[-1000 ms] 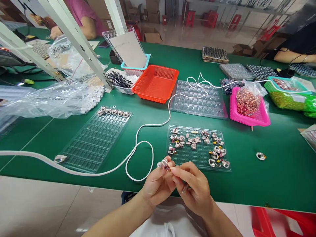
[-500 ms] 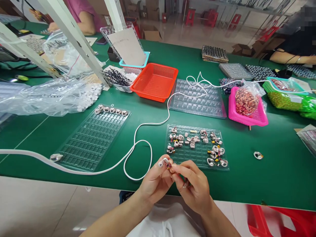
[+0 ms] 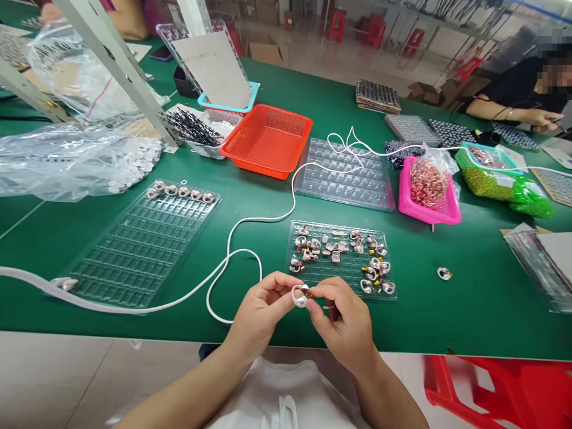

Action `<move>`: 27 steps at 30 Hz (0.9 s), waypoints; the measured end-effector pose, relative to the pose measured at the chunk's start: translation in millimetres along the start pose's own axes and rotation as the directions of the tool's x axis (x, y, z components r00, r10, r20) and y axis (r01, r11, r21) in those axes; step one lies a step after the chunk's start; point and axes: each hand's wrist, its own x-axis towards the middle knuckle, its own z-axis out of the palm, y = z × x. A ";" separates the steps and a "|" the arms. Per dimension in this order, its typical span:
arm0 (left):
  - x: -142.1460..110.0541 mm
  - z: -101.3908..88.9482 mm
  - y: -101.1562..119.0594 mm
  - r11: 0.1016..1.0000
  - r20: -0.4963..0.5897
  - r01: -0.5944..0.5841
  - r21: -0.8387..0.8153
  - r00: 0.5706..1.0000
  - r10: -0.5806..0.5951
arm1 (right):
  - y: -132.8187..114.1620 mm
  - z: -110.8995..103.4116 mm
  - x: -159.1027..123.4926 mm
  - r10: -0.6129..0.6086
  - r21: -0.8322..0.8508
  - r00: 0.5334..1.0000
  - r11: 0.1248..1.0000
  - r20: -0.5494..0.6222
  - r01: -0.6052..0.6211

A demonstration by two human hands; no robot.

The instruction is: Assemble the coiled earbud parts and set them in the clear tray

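In front of my body I hold a pale, C-shaped clip earphone [image 3: 300,297] with its dark inner parts exposed on the right. My left hand [image 3: 263,310] is closed on its curved side, pinching between thumb and fingers. From the other side my right hand [image 3: 344,316] pinches the open end. A small shiny thing shows near my right fingers, too small to make out. Just beyond my hands lies a clear tray [image 3: 330,280] with several similar earphones at both sides and small pale caps in its middle. A single earphone [image 3: 444,273] rests on the table to the right.
A second clear tray [image 3: 129,250] on the left bears several pale earphone pieces. A white cable [image 3: 243,220] winds across the green table. Behind are a red basket [image 3: 268,143], an empty-looking moulded tray [image 3: 344,179] and a pink basket [image 3: 429,202]. A co-worker's hand [image 3: 543,119] shows far right.
The earphone has turned in my fingers, so its curved pale shell now faces me. My left hand has rotated, its back more in view. The camera view has shifted to the right.
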 end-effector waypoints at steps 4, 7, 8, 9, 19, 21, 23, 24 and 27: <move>-0.5 -3.5 1.2 0.993 0.007 -0.062 0.097 0.998 0.061 | 0.3 -2.8 1.8 0.076 0.059 0.996 0.995 0.039 -0.078; -4.4 -2.9 6.4 0.960 0.018 -0.111 0.257 0.994 0.110 | 0.5 -5.2 4.6 0.260 0.172 0.957 0.945 0.129 -0.280; -5.8 -2.1 8.3 0.942 0.020 -0.122 0.314 0.992 0.122 | 0.9 -6.0 5.5 0.318 0.225 0.932 0.908 0.175 -0.353; -7.1 -1.2 10.0 0.925 0.022 -0.128 0.358 0.991 0.129 | 1.5 -6.6 6.1 0.360 0.278 0.907 0.868 0.220 -0.412; -0.5 0.5 -1.1 0.990 0.048 0.110 0.092 0.992 -0.114 | 5.2 9.3 -6.4 0.328 0.476 0.938 0.811 0.114 -0.341; 1.5 -1.2 -4.2 0.985 0.078 0.169 0.017 0.982 -0.170 | 5.4 10.3 -8.5 0.304 0.397 0.950 0.865 0.069 -0.306; 2.5 -2.3 -5.2 0.981 0.107 0.192 0.004 0.976 -0.191 | 5.8 9.5 -9.1 0.265 0.315 0.964 0.912 0.038 -0.263; 2.7 -2.4 -4.7 0.981 0.113 0.195 0.019 0.974 -0.195 | 6.0 8.7 -8.9 0.239 0.279 0.971 0.931 0.028 -0.238; 2.1 -1.3 -0.1 0.979 0.107 0.186 0.086 0.975 -0.195 | 5.5 5.4 -7.6 0.137 0.164 0.990 0.977 0.025 -0.140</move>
